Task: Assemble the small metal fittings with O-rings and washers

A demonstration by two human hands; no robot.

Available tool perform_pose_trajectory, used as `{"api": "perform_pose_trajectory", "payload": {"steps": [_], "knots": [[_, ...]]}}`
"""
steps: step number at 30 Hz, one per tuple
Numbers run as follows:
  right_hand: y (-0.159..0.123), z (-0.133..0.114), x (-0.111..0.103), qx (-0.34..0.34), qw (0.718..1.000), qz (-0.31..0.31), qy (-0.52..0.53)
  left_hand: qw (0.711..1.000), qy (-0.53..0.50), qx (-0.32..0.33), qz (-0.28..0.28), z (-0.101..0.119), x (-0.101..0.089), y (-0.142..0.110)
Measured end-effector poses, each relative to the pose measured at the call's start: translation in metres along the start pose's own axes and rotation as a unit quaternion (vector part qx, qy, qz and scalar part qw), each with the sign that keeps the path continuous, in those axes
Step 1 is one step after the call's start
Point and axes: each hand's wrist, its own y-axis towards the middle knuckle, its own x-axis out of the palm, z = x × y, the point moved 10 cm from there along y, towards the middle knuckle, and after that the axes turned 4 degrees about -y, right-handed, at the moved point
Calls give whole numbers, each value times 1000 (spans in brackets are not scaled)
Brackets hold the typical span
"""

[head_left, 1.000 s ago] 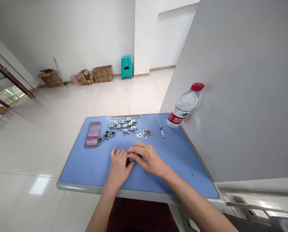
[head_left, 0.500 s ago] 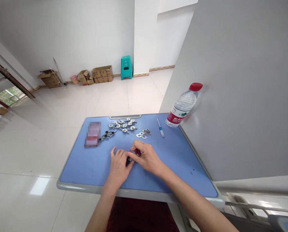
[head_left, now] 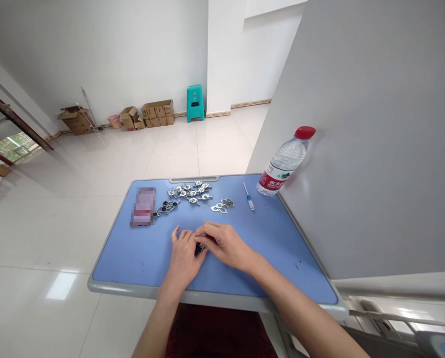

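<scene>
Between my hands, low over the blue table (head_left: 140, 268), is a small black and silver metal part (head_left: 199, 248), mostly hidden by fingers. My left hand (head_left: 185, 253) grips it from the left, with the little finger stuck out. From the right, my right hand (head_left: 222, 243) pinches at the same part with thumb and fingertips. Beyond the hands lie several flat oval metal plates (head_left: 222, 206) and a heap of silver metal fittings (head_left: 190, 192). Several black-topped metal pieces (head_left: 165, 208) lie to the left of that heap.
A phone with a blurred screen (head_left: 144, 206) lies at the table's left. A small screwdriver (head_left: 249, 197) rests at the right, near a red-capped water bottle (head_left: 284, 161) beside a grey panel (head_left: 375, 149). Cardboard boxes (head_left: 158, 113) and green stools (head_left: 195, 103) stand by the far wall.
My right hand's fingers lifted and curled half a second ago, and now they are back down on the part. My left hand has stayed in place.
</scene>
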Motion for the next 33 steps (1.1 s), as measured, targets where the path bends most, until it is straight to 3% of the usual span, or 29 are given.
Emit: {"api": "perform_pose_trajectory", "payload": {"steps": [7, 16, 33], "knots": [[2, 5, -23, 30, 999, 14, 21, 1000, -13, -17, -10, -3, 0, 1], [0, 7, -11, 3, 998, 0, -68, 1000, -11, -19, -14, -3, 2, 1], [-3, 8, -10, -6, 995, -6, -99, 1000, -17, -20, -10, -3, 0, 1]]}}
